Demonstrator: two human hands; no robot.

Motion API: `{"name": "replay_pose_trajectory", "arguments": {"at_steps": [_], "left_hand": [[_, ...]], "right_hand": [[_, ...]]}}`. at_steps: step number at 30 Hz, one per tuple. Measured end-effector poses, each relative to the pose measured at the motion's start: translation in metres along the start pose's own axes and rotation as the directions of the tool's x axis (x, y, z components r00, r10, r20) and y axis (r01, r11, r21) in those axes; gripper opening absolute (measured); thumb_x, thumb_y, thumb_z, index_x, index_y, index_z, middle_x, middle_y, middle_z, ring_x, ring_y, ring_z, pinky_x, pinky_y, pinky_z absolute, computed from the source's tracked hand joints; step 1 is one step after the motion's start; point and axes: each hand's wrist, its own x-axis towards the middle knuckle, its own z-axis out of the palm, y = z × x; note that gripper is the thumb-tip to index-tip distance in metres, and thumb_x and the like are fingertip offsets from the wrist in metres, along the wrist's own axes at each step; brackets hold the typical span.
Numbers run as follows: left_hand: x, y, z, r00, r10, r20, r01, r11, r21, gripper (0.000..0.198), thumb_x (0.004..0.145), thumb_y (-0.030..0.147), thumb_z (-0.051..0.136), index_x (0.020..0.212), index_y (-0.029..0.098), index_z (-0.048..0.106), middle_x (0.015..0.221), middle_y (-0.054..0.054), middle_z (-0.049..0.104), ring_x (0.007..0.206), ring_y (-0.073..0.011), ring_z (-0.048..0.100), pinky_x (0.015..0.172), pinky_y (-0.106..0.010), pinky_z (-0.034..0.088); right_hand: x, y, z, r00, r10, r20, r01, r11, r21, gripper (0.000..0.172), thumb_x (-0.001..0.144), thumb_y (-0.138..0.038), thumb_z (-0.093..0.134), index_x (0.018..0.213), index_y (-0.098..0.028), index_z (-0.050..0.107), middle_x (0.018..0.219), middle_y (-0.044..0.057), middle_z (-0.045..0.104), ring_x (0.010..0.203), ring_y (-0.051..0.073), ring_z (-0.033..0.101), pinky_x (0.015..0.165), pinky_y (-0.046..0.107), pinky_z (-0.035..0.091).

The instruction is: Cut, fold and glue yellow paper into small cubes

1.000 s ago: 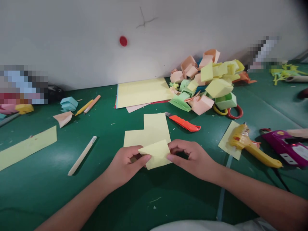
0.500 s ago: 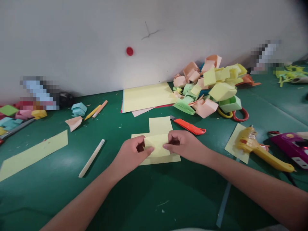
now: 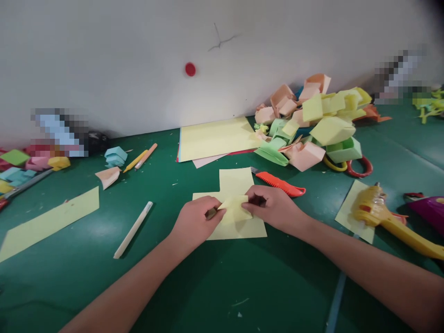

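Note:
Between my two hands is a small pale yellow paper piece [image 3: 237, 208]. My left hand [image 3: 199, 217] pinches its left corner, which is bent up to a point. The right edge is gripped between the thumb and fingers of my right hand [image 3: 272, 206]. Beneath the held piece lies a wider yellow paper [image 3: 243, 231], and another yellow paper [image 3: 236, 180] lies flat just behind. An orange cutter knife [image 3: 280, 183] rests behind my right hand, its tip beside the rear paper.
Folded paper pieces [image 3: 312, 125] are heaped at the back right, near red-handled scissors [image 3: 360, 167]. A yellow glue gun [image 3: 378, 210] lies right. A paper stack [image 3: 217, 138] sits by the wall. A whitish stick [image 3: 133, 230] and yellow strip [image 3: 52, 222] lie left.
The held paper's left side has gone from flat to bent into a pointed corner under my left fingers. The whole view has shifted slightly, moving the right-side objects rightward.

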Motion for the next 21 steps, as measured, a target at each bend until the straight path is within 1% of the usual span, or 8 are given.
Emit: {"name": "replay_pose_trajectory", "arguments": {"at_steps": [2, 4, 7, 10, 13, 15, 17, 21], "left_hand": [[0.001, 0.0, 0.0, 0.999, 0.044, -0.002, -0.044, 0.999, 0.011, 0.03, 0.091, 0.03, 0.06, 0.063, 0.018, 0.052, 0.071, 0.001, 0.059, 0.063, -0.0128, 0.052, 0.055, -0.024, 0.034], [0.001, -0.002, 0.002, 0.997, 0.079, -0.018, -0.079, 0.997, 0.026, 0.027, 0.091, 0.028, 0.059, 0.066, 0.018, 0.057, 0.078, -0.001, 0.064, 0.068, -0.0138, 0.057, 0.056, -0.024, 0.038], [-0.001, -0.005, 0.004, 0.996, 0.075, -0.055, -0.073, 0.997, 0.034, 0.016, 0.093, 0.031, 0.059, 0.088, 0.019, 0.07, 0.093, -0.002, 0.069, 0.069, -0.0136, 0.061, 0.056, -0.024, 0.044], [-0.003, -0.008, 0.006, 0.993, 0.092, -0.072, -0.09, 0.995, 0.03, 0.023, 0.096, 0.033, 0.056, 0.109, 0.022, 0.072, 0.108, -0.004, 0.069, 0.07, -0.0124, 0.063, 0.058, -0.023, 0.048], [-0.004, -0.008, 0.006, 0.977, 0.175, -0.118, -0.173, 0.985, 0.026, 0.025, 0.098, 0.027, 0.052, 0.112, 0.024, 0.073, 0.112, -0.004, 0.067, 0.081, -0.0134, 0.067, 0.066, -0.024, 0.052], [-0.004, -0.007, 0.006, 0.956, 0.257, -0.14, -0.251, 0.966, 0.053, 0.026, 0.098, 0.022, 0.051, 0.111, 0.025, 0.073, 0.113, -0.005, 0.067, 0.089, -0.0155, 0.067, 0.074, -0.027, 0.053], [-0.004, -0.007, 0.006, 0.935, 0.329, -0.132, -0.317, 0.942, 0.107, 0.027, 0.098, 0.021, 0.051, 0.112, 0.024, 0.073, 0.113, -0.006, 0.068, 0.095, -0.0183, 0.066, 0.079, -0.032, 0.053], [-0.004, -0.007, 0.005, 0.921, 0.372, -0.114, -0.352, 0.922, 0.163, 0.026, 0.101, 0.024, 0.05, 0.117, 0.024, 0.071, 0.112, -0.006, 0.071, 0.099, -0.0206, 0.066, 0.083, -0.037, 0.049]], "right_hand": [[0.001, 0.001, 0.001, 0.998, -0.051, -0.021, 0.052, 0.998, 0.031, 0.01, 0.085, -0.032, 0.067, 0.083, -0.022, 0.066, 0.08, 0.001, 0.066, 0.071, 0.016, 0.058, 0.062, 0.029, 0.047], [0.003, 0.002, 0.001, 0.995, -0.094, -0.036, 0.095, 0.995, 0.037, 0.009, 0.086, -0.031, 0.068, 0.085, -0.022, 0.068, 0.085, 0.002, 0.068, 0.075, 0.016, 0.06, 0.064, 0.029, 0.048], [0.003, 0.003, 0.001, 0.99, -0.131, -0.046, 0.132, 0.991, 0.016, 0.008, 0.087, -0.028, 0.068, 0.082, -0.022, 0.068, 0.083, 0.001, 0.066, 0.073, 0.015, 0.059, 0.064, 0.029, 0.048], [0.002, 0.005, 0.002, 0.983, -0.178, -0.051, 0.178, 0.984, -0.006, 0.013, 0.087, -0.024, 0.068, 0.076, -0.021, 0.063, 0.08, 0.001, 0.063, 0.07, 0.014, 0.057, 0.062, 0.028, 0.046], [-0.001, 0.008, 0.004, 0.973, -0.227, -0.039, 0.226, 0.974, -0.029, 0.02, 0.087, -0.021, 0.067, 0.069, -0.02, 0.057, 0.081, 0.001, 0.06, 0.067, 0.012, 0.054, 0.059, 0.027, 0.043], [-0.002, 0.009, 0.006, 0.969, -0.247, -0.028, 0.246, 0.969, -0.036, 0.02, 0.087, -0.018, 0.066, 0.07, -0.02, 0.056, 0.084, 0.001, 0.059, 0.067, 0.011, 0.053, 0.058, 0.027, 0.042], [-0.003, 0.011, 0.007, 0.965, -0.261, -0.023, 0.26, 0.965, -0.045, 0.018, 0.087, -0.016, 0.065, 0.072, -0.02, 0.057, 0.085, 0.001, 0.059, 0.068, 0.011, 0.053, 0.059, 0.027, 0.042], [-0.006, 0.01, 0.007, 0.959, -0.284, -0.016, 0.283, 0.958, -0.041, 0.012, 0.087, -0.015, 0.065, 0.077, -0.02, 0.06, 0.088, 0.001, 0.059, 0.065, 0.01, 0.052, 0.057, 0.026, 0.041]]}}
